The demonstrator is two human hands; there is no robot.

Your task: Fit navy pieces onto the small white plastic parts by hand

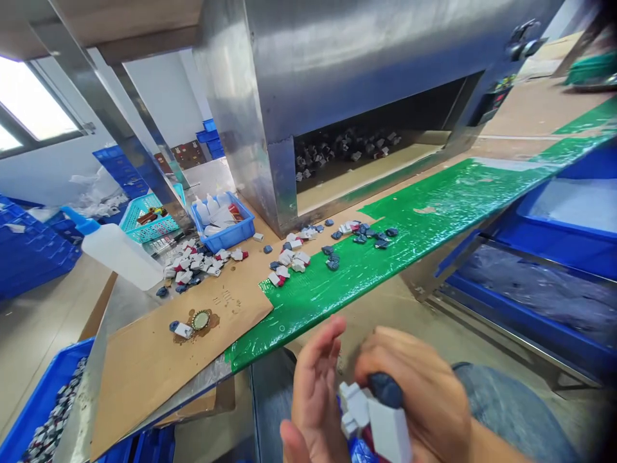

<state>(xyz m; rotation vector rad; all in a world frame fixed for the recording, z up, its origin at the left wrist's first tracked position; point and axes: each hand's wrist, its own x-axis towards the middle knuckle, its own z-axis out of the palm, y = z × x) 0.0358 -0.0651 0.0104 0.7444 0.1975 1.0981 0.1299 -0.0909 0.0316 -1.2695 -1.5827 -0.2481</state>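
Note:
My left hand (315, 392) is raised at the bottom centre, its palm turned right and its fingers apart, beside a small cluster of white and dark blue plastic pieces (388, 427). My right hand (419, 386) curls round those pieces from the right, a dark blue rounded part showing under its fingers. On the brown cardboard (139, 360) a white and blue piece (183, 330) lies beside a round metal cap (200, 319) in a wet stain. Loose white, red and dark blue pieces (193, 262) are heaped behind the cardboard, with more spread over the green surface.
A white squeeze bottle (120, 254) and a blue basket (226, 236) of bottles stand at the left. Behind is a metal machine (337, 58) with pieces inside its opening. Blue bins (573, 225) stand right; another (14, 431) holds pieces lower left.

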